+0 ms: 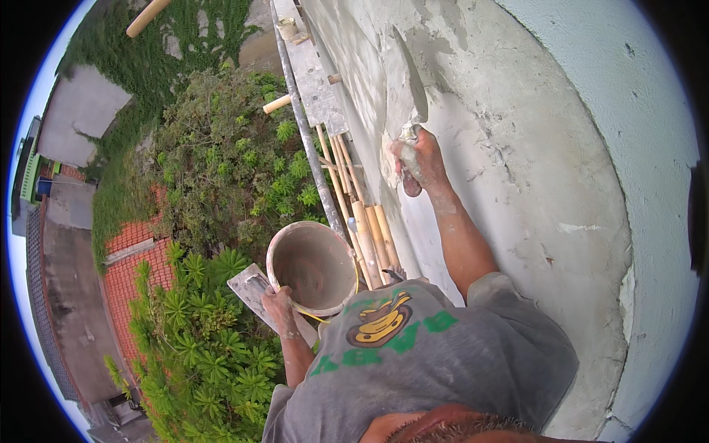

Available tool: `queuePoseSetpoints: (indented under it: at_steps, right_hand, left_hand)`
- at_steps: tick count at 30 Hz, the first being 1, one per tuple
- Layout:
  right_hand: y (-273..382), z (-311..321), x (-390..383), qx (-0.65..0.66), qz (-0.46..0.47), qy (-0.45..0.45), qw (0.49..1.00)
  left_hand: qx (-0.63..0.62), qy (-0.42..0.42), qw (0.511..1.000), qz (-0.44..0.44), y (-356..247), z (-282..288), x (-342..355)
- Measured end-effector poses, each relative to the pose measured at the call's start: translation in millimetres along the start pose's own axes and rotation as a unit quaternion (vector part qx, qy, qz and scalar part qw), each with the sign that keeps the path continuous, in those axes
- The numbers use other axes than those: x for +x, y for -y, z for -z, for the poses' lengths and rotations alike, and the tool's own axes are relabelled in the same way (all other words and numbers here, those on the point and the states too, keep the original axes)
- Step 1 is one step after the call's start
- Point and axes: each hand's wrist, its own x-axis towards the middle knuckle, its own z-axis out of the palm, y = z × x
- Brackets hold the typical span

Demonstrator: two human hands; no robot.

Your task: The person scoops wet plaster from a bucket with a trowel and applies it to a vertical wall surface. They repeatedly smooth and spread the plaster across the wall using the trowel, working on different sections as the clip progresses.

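My right hand (422, 161) is closed round the handle of a pointed trowel (406, 92). Its blade reaches up along the plastered wall (517, 184), and wet grey plaster clings to the blade's base and to my fingers. Whether the blade touches the wall, I cannot tell. My left hand (279, 306) grips the rim of a round bucket (278, 255) at my front. Grey smears line the inside of the bucket. A flat plastering float (247, 284) sticks out beside the same hand, outside the bucket; its handle seems to be under my fingers.
A narrow scaffold plank (317, 96) runs ahead, with a small tub (287, 29) on it and a metal pole (304, 133) along its left. Bamboo poles (365, 236) lie between me and the plank. Far below on the left are trees (214, 170) and a red tiled roof (136, 277).
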Motion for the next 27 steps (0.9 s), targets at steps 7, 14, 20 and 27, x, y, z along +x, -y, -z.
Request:
queuePoseSetpoints:
  at_steps: [7, 14, 20, 27]
  right_hand:
    - [-51.4, -8.4, 107.7, 0.052, 0.046, -0.096, 0.993]
    - [-25.7, -6.3, 66.0, 0.053, 0.007, -0.107, 0.993]
    - [-15.2, 6.4, 31.1, 0.008, -0.005, -0.118, 0.993]
    - [-5.7, 18.8, -13.1, 0.027, -0.013, -0.091, 0.995]
  left_hand:
    - [0.039, 0.007, 0.999, 0.006, -30.3, 1.8, -11.9]
    - [-0.015, 0.038, 0.999, 0.033, -17.7, 5.0, -7.1]
    - [-0.051, 0.046, 0.998, 0.011, -13.6, 3.8, -3.8]
    - [-0.006, 0.037, 0.999, 0.018, -25.5, 6.7, -9.2]
